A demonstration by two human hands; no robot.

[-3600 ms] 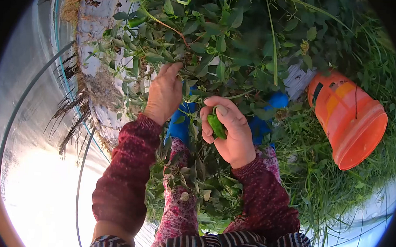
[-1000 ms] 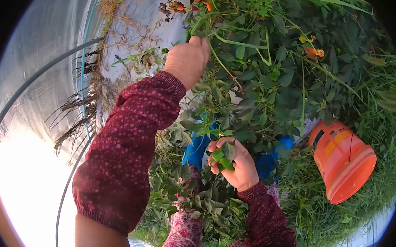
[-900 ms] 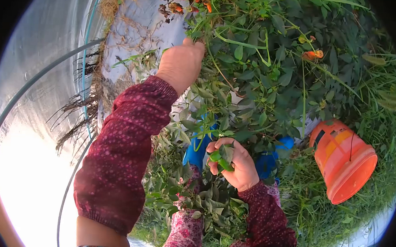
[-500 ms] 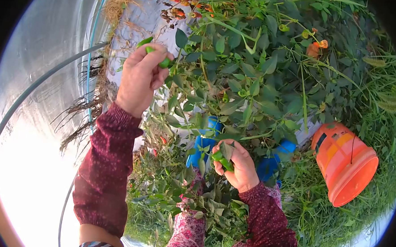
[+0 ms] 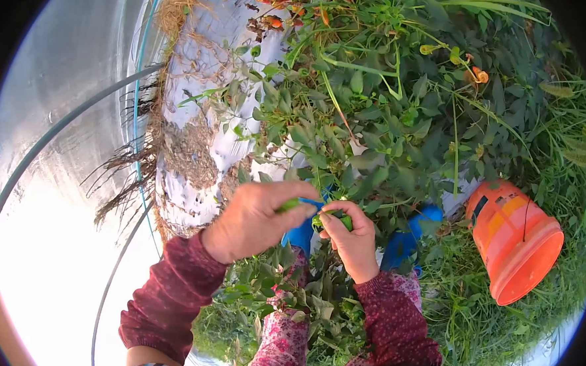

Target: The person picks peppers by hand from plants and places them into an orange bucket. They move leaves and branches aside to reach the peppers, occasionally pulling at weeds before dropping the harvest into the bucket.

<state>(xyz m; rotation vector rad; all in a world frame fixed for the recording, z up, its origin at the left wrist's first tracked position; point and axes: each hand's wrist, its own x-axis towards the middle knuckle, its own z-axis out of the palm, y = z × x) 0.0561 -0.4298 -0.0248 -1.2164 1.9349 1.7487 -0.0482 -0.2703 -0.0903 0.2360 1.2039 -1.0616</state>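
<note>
My left hand point(image 5: 255, 217) pinches a small green pepper point(image 5: 290, 205) between thumb and fingers, low in front of a leafy pepper plant point(image 5: 369, 114). My right hand point(image 5: 346, 237) is closed around more green peppers point(image 5: 343, 220), its fingertips almost touching the left hand. Both arms wear dark red patterned sleeves. Blue boots point(image 5: 406, 238) show below the hands, partly hidden by leaves.
An orange bucket point(image 5: 518, 241) lies tilted in the grass at the right. White ground sheeting point(image 5: 201, 99) with dry straw runs along the left of the plants, beside greenhouse film and thin hoses point(image 5: 64, 121). Orange-red peppers point(image 5: 275, 22) hang at the top.
My left hand came down from the upper foliage with a green pepper and met the right hand. The right hand stayed low, holding its peppers.
</note>
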